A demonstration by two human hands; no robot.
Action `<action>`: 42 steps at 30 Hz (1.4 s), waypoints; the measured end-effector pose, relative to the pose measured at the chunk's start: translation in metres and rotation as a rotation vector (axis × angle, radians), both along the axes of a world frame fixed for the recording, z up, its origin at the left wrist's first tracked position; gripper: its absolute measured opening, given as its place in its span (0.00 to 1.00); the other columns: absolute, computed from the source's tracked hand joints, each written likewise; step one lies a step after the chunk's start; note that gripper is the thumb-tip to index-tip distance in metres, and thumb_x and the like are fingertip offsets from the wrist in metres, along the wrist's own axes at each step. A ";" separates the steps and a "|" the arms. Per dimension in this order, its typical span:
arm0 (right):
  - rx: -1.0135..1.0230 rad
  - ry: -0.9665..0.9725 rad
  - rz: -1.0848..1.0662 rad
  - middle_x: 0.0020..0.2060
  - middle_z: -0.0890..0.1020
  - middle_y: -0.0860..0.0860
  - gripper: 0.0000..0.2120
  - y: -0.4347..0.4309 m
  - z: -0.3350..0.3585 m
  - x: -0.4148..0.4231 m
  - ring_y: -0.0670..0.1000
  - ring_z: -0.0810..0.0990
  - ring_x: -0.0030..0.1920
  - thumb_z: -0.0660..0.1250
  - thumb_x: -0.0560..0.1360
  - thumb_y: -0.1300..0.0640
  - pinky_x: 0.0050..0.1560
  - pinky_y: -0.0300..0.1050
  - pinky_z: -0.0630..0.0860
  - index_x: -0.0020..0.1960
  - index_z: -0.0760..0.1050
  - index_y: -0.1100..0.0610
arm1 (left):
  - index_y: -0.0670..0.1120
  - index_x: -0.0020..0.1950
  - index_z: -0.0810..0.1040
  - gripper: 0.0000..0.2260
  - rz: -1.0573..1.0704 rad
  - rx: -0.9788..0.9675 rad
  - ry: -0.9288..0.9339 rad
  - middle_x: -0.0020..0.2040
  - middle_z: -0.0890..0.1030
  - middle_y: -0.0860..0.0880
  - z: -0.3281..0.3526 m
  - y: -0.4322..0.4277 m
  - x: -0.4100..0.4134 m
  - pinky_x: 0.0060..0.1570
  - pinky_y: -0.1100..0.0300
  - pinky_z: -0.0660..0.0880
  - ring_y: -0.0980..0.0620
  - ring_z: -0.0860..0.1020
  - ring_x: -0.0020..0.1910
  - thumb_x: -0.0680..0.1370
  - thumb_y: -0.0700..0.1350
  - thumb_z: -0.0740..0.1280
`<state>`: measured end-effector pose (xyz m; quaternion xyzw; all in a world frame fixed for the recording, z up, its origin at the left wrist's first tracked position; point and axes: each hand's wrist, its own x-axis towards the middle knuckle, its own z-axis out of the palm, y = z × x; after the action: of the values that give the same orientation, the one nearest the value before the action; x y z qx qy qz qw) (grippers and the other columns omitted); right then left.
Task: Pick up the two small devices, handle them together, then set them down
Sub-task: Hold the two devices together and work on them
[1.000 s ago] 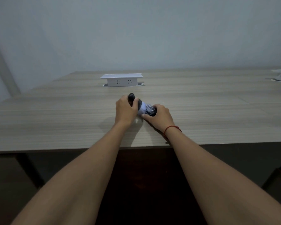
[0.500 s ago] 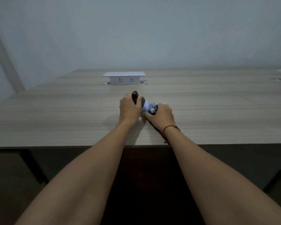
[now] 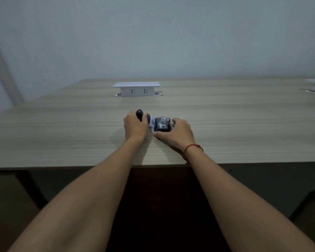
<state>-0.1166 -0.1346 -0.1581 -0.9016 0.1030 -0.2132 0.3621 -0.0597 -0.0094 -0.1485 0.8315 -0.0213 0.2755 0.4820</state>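
Black devices gripped by both hands on wooden table.

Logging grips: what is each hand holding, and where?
Left hand: rounded black device, around its middle. Right hand: squarish black device, by its sides.

Two bare hands meet at the near middle of a wood-grain table. The left hand grips a dark rounded device; the right hand cups a black boxy device, the two touching. A white pop-up socket box stands farther back.
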 end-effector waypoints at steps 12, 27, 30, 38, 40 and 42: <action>0.064 0.094 0.271 0.54 0.76 0.52 0.32 -0.019 0.012 0.016 0.52 0.75 0.53 0.77 0.66 0.49 0.56 0.46 0.73 0.64 0.70 0.60 | 0.37 0.38 0.80 0.14 -0.188 -0.059 -0.070 0.35 0.83 0.40 0.001 0.009 0.001 0.37 0.50 0.79 0.43 0.82 0.36 0.74 0.48 0.68; 0.048 0.000 0.245 0.44 0.78 0.48 0.22 -0.016 0.004 0.023 0.51 0.78 0.45 0.77 0.65 0.48 0.45 0.44 0.75 0.52 0.74 0.56 | 0.39 0.38 0.77 0.11 -0.163 0.106 -0.215 0.35 0.79 0.44 0.001 -0.005 -0.005 0.34 0.58 0.71 0.49 0.76 0.34 0.76 0.46 0.68; 0.025 0.011 0.235 0.53 0.78 0.52 0.30 -0.014 0.007 0.017 0.53 0.77 0.53 0.76 0.66 0.47 0.55 0.49 0.76 0.62 0.72 0.60 | 0.40 0.39 0.76 0.11 -0.076 0.070 -0.043 0.38 0.77 0.44 -0.001 -0.003 0.004 0.36 0.60 0.67 0.49 0.75 0.37 0.76 0.47 0.66; 0.112 -0.002 0.175 0.62 0.76 0.56 0.37 -0.014 0.007 0.014 0.50 0.73 0.51 0.75 0.69 0.46 0.50 0.42 0.70 0.70 0.63 0.60 | 0.38 0.50 0.76 0.11 -0.173 -0.136 -0.241 0.41 0.77 0.47 0.010 -0.009 -0.014 0.34 0.73 0.70 0.53 0.75 0.38 0.80 0.47 0.63; 0.152 -0.012 0.176 0.60 0.77 0.56 0.35 -0.016 0.007 0.015 0.48 0.73 0.49 0.76 0.68 0.49 0.47 0.39 0.71 0.69 0.66 0.60 | 0.39 0.51 0.76 0.11 -0.260 -0.050 -0.235 0.42 0.77 0.48 0.012 -0.014 -0.016 0.37 0.70 0.71 0.56 0.75 0.38 0.80 0.47 0.63; 0.187 -0.017 0.183 0.57 0.79 0.54 0.30 -0.016 0.006 0.015 0.47 0.74 0.48 0.76 0.68 0.53 0.43 0.36 0.71 0.65 0.69 0.60 | 0.40 0.51 0.76 0.10 -0.315 0.104 -0.225 0.43 0.77 0.48 0.014 -0.019 -0.015 0.39 0.65 0.73 0.56 0.75 0.38 0.80 0.47 0.63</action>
<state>-0.1014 -0.1507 -0.1524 -0.8677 0.0366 -0.1761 0.4634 -0.0749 -0.0283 -0.1345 0.8056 -0.2189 0.2864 0.4701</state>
